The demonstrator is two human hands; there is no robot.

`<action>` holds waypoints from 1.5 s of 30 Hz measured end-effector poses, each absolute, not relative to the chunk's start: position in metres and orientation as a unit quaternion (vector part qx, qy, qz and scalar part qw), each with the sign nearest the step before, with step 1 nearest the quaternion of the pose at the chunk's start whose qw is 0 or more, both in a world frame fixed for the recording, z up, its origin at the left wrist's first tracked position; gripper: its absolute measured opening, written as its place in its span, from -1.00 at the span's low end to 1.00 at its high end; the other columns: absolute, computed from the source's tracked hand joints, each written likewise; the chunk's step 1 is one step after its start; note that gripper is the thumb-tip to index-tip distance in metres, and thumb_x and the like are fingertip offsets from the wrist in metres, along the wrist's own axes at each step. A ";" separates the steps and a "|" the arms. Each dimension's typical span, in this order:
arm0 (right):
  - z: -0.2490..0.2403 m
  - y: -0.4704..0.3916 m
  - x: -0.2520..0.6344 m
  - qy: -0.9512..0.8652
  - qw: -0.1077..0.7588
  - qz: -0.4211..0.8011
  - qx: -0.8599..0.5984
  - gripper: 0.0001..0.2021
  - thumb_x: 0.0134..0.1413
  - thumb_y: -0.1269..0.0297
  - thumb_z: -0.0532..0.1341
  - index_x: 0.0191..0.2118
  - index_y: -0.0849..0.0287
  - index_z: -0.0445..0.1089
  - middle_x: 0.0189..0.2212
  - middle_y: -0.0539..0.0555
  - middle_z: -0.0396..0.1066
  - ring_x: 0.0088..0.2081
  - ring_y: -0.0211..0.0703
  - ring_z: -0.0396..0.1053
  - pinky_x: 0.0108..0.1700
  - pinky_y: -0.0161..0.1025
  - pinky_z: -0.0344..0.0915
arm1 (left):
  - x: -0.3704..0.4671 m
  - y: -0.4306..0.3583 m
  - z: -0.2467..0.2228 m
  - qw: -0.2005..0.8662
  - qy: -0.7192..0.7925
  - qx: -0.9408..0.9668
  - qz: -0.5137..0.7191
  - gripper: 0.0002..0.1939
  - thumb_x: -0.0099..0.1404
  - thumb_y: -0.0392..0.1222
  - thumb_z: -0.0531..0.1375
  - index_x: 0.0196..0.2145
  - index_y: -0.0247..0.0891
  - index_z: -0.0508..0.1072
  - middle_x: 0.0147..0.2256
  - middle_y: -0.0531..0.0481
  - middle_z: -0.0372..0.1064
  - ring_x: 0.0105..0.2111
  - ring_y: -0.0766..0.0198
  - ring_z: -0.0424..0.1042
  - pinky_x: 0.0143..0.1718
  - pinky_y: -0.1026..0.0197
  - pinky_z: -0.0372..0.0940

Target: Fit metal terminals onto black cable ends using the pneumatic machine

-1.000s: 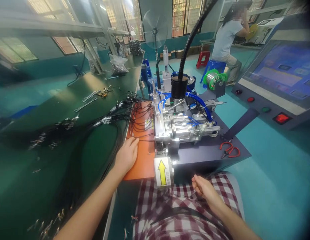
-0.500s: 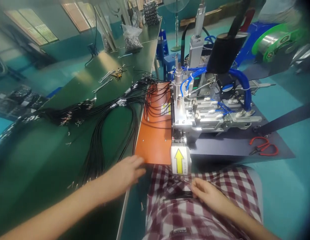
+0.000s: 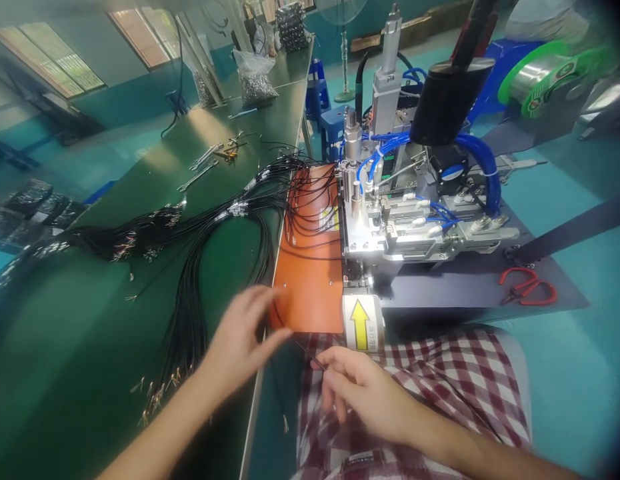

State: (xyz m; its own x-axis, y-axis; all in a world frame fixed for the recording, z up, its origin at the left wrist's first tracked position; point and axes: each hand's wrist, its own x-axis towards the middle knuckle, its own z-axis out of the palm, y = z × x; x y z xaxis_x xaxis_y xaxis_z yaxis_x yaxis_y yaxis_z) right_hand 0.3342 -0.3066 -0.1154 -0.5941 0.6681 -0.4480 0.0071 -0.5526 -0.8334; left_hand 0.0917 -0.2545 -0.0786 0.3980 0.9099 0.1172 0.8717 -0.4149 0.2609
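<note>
Green bench (image 3: 95, 327): cable bundle (image 3: 189, 293) spread across it; pale edge ran beneath the left arm. Left hand (image 3: 244, 327): hung by that edge, thumb and fingers apart; contact with cable could not be told. Orange plate (image 3: 313, 307): its front part gave room between left hand and arrow-marked roller (image 3: 360, 323); loose cables crossed its rear. Black cable (image 3: 311, 356): slanted past the plate's front edge, pinched in the right hand (image 3: 363, 387). Machine (image 3: 415, 230): blocked the way beyond. Red-handled pliers (image 3: 529, 287): lay far right.
</note>
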 end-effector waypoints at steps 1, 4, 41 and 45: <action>-0.117 -0.306 0.334 -0.420 0.214 0.788 -0.397 -0.79 0.24 0.22 0.11 -0.08 0.21 0.30 -0.47 -0.03 0.42 -0.58 -0.32 0.27 -0.42 -0.30 0.15 | 0.084 -0.253 -0.084 0.041 0.610 0.782 0.124 -0.27 0.25 0.23 0.22 0.21 -0.29 0.28 0.05 -0.35 0.33 0.10 -0.19 0.33 0.09 -0.23 0.29; -0.115 -0.303 0.338 -0.414 0.217 0.793 -0.390 -0.78 0.23 0.24 0.11 -0.07 0.22 0.30 -0.47 -0.03 0.43 -0.59 -0.35 0.26 -0.41 -0.31 0.16 | 0.072 -0.251 -0.098 0.060 0.716 0.684 0.125 -0.04 0.12 0.30 0.25 0.27 -0.41 0.17 -0.05 -0.35 0.36 -0.06 -0.20 0.43 -0.08 -0.25 0.38; -0.095 -0.284 0.358 -0.453 0.185 0.733 -0.472 -0.72 0.31 0.31 0.05 0.04 0.17 0.39 -0.49 -0.07 0.40 -0.55 -0.36 0.20 -0.42 -0.34 0.16 | 0.034 -0.220 -0.030 -0.073 0.591 0.803 -0.034 -0.56 0.32 0.11 0.01 -0.10 -0.11 0.58 -0.14 -0.17 0.52 -0.30 -0.15 0.52 -0.39 -0.04 0.37; -0.078 -0.280 0.366 -0.549 0.211 0.638 -0.497 -0.73 0.31 0.38 0.03 -0.01 0.18 0.43 -0.48 -0.07 0.41 -0.45 -0.31 0.28 -0.28 -0.29 0.20 | 0.150 -0.182 -0.008 0.173 0.472 0.855 0.131 -0.70 0.42 -0.02 0.06 -0.08 -0.14 0.53 -0.15 -0.05 0.53 -0.23 0.18 0.50 -0.24 0.21 0.35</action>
